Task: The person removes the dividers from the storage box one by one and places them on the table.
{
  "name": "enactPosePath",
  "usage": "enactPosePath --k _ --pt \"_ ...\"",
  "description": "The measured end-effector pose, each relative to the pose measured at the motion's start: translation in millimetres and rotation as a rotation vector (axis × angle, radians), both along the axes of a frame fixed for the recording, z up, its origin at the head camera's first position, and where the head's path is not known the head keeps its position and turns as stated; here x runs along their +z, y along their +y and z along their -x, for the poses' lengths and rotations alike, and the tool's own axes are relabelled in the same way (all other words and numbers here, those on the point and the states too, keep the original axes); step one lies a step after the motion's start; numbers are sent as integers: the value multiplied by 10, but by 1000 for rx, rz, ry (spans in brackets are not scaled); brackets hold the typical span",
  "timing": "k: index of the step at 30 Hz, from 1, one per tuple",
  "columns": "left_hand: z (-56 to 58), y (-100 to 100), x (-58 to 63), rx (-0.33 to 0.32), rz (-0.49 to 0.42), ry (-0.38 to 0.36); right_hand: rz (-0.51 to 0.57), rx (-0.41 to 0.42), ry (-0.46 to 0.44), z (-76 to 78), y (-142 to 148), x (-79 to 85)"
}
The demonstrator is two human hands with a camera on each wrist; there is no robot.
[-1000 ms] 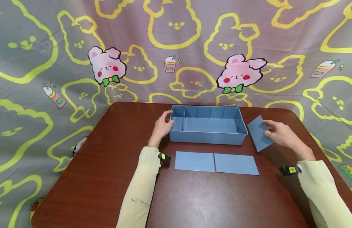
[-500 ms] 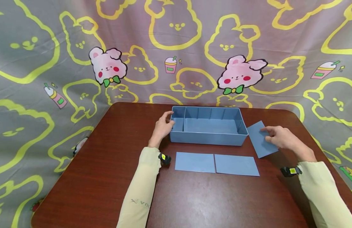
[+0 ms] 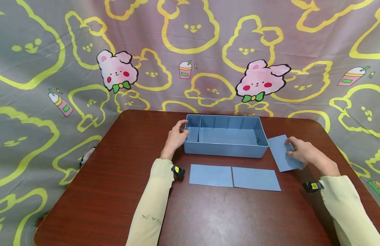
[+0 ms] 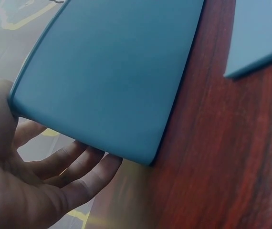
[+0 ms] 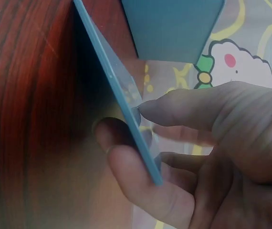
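A blue-grey divider box [image 3: 225, 149] stands toward the back of the table, a thin partition [image 3: 200, 129] set across its left part. My left hand [image 3: 176, 137] holds the box's left end; the left wrist view shows thumb and fingers [image 4: 90, 183] curled at that end. Right of the box, my right hand [image 3: 306, 152] pinches a flat blue divider panel [image 3: 280, 153]. In the right wrist view, the thumb [image 5: 174, 107] lies on the panel's upper face and fingers curl beneath it. The panel is tilted, its far edge beside the box's right corner, raised off the table.
Two more flat blue panels, a left one [image 3: 210, 175] and a right one [image 3: 256, 178], lie side by side in front of the box. The dark wooden table [image 3: 94, 191] meets a patterned curtain [image 3: 165, 37] along its back and sides.
My right hand has brought the divider panel a little nearer to me and turned it, its face now more toward the camera. The left hand and the box have stayed put.
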State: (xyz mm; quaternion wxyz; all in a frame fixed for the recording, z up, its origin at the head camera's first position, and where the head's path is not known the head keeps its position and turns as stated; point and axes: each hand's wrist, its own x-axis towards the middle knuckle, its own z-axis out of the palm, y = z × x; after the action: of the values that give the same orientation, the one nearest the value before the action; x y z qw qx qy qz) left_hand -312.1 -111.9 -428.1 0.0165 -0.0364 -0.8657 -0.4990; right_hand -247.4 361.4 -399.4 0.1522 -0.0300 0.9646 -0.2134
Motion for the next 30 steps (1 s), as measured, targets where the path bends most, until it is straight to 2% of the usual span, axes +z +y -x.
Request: enactPosePath --k 19,30 --pt "-7 20 7 3 -5 -2 -58 -23 -125 27 -5 -21" --pt "2 18 -5 11 1 -2 -116 0 -93 -6 -70 -6"
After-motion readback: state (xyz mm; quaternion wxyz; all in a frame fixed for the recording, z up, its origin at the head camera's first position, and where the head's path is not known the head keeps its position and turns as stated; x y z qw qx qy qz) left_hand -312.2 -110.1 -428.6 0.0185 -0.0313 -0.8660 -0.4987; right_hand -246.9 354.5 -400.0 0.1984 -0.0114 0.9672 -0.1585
